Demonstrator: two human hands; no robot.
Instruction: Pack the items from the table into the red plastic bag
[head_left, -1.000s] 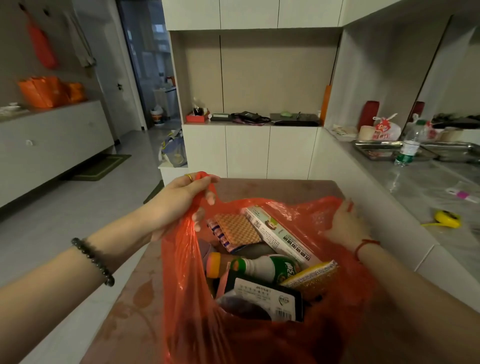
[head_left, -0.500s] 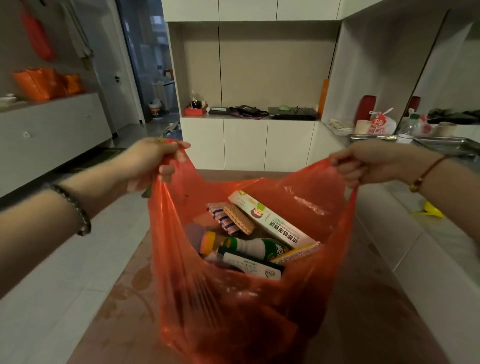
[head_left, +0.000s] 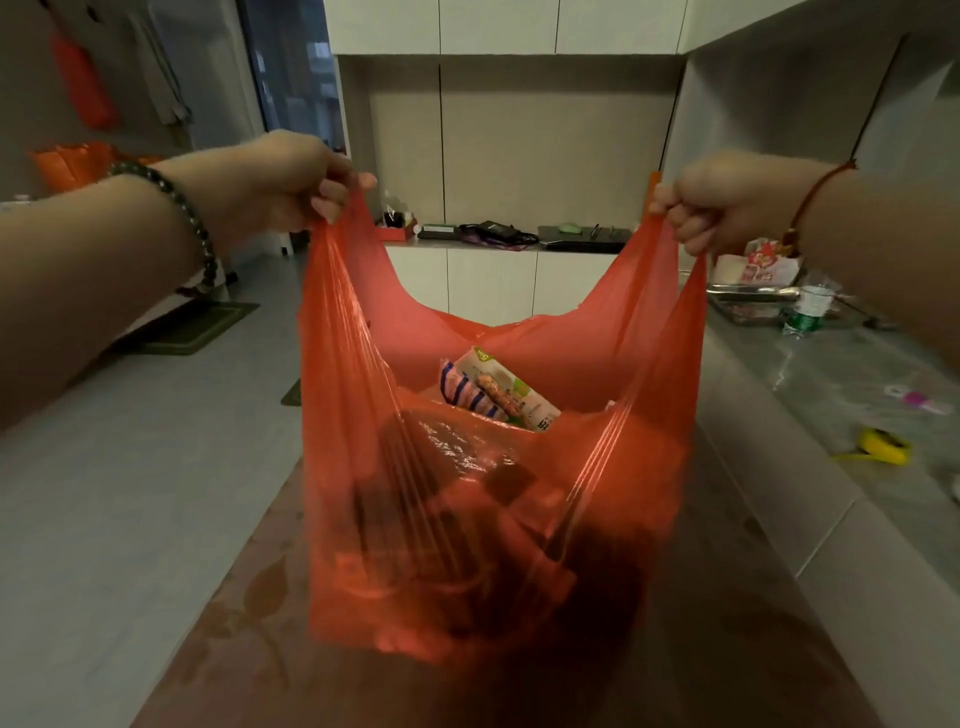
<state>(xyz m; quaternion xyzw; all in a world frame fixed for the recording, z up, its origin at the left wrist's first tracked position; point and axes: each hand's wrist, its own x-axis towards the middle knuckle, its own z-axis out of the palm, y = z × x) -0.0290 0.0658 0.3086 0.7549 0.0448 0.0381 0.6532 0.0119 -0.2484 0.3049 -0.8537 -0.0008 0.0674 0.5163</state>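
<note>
Fists of left hand and right hand grip handles, red plastic bag hanging between them.

Both arms reach forward at chest height, spread wide. The left hand, coming in from 9 o'clock, is fisted with knuckles up and fingers curled under toward 3 o'clock. The right hand, entering from 3 o'clock, is also clenched in a fist, thumb side pointing to 9 o'clock.
</note>
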